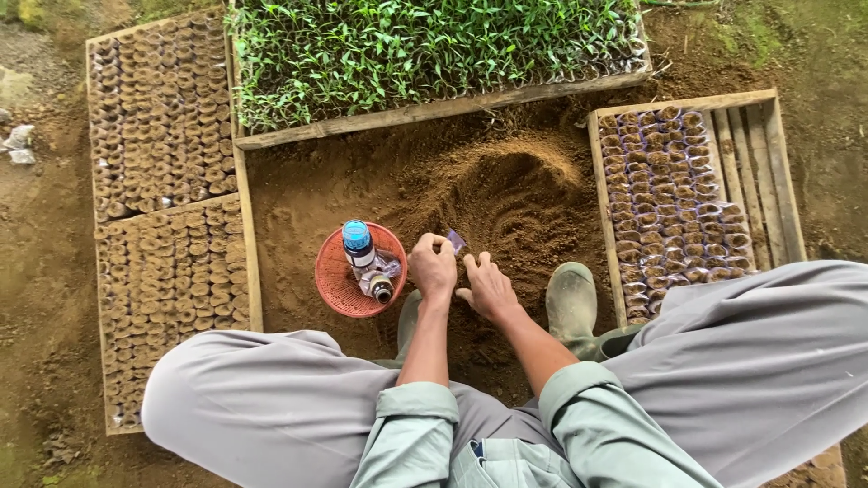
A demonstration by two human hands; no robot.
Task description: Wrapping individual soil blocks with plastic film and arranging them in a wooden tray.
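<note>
Nearest the camera are the person's two knees in grey trousers [271,407], spread wide, with pale green sleeves [411,434] coming out between them. Both hands sit low over the loose brown soil [506,199] in the middle, close together but not quite touching. The left hand [433,267] is curled shut on a small clear plastic bag [457,241], which pokes out at its far-right edge, pinched at the fingertips. The right hand [488,287] lies flat and spread on the dirt just beside it, gripping nothing that I can see.

Two green rubber boots [571,303] are planted on the soil, one just right of the hands, the other mostly hidden under the left forearm. Right beside the left hand, on its left, sits one round red mesh basket [336,276] with a blue-capped bottle [358,244] lying in it and a second small dark-capped bottle [380,287] next to that, so two bottles, plus some crumpled clear plastic.

Further out, the soil heaps into a mound with finger grooves scraped across it. On the right there's one slatted wooden tray [768,172] about half filled with small soil-packed bags [669,199], too many to count; its right part is bare slats. On the left, two wooden trays [249,262] packed full of the same brown filled bags, one nearer, one farther. At the far edge, one long wooden tray [434,110] is crammed with green seedlings [425,45]. That makes four trays in all.
</note>
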